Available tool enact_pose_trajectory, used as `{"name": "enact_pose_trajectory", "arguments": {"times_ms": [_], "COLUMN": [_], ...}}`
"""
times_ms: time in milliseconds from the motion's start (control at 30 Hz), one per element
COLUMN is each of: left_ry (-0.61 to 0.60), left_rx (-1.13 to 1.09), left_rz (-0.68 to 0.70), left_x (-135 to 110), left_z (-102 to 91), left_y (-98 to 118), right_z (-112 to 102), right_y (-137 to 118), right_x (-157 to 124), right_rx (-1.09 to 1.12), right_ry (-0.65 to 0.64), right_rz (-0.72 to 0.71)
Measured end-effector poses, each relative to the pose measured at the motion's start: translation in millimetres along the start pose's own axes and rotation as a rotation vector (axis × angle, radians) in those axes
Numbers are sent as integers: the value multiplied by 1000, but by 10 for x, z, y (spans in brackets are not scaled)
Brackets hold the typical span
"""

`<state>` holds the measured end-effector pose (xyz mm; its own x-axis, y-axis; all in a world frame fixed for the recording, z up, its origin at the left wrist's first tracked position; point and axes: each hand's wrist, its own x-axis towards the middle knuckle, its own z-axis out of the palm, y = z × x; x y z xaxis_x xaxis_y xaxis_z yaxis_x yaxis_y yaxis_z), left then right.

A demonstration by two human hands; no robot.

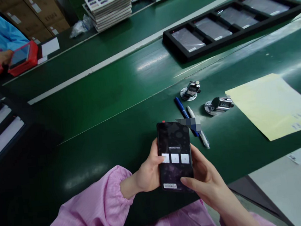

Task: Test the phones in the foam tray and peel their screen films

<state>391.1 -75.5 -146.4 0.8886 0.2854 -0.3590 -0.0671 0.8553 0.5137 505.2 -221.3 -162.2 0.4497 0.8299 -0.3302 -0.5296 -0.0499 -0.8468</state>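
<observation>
Left hand [148,172] and right hand [208,178] clamped on phone [173,135], lower centre; left thumb [157,160] slip could mis-tap 1 of 3 squares [175,158].

Phone [173,134] glossy; tally counters [222,103] shiny metal; sleeve [96,209] cloth.

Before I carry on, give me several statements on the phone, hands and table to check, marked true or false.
1. The left hand and right hand both hold the phone. True.
2. The screen reads "Camera test". False: the screen reads "Vibrator test".
3. The left thumb is at the leftmost white square. True.
4. The blue pen lies on the yellow sheet. False: the blue pen lies on the green table.
5. The long black tray has four compartments. True.
</observation>
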Motion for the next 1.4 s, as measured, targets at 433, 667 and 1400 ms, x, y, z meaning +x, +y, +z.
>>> {"name": "enact_pose_trajectory", "arguments": {"times_ms": [433,667,1400], "left_ry": [-235,-257,-310], "left_rx": [124,144,183], "left_rz": [-75,-64,-206], "left_x": [-37,-16,-77], "left_z": [-30,-63,-96], "left_y": [153,122,46], "right_z": [-34,11,-76], "right_y": [-58,-104,-361], "right_x": [-37,-54,151], "right_rx": [-5,-7,45], "right_ry": [-9,21,158], "right_rz": [34,43,-160]}}
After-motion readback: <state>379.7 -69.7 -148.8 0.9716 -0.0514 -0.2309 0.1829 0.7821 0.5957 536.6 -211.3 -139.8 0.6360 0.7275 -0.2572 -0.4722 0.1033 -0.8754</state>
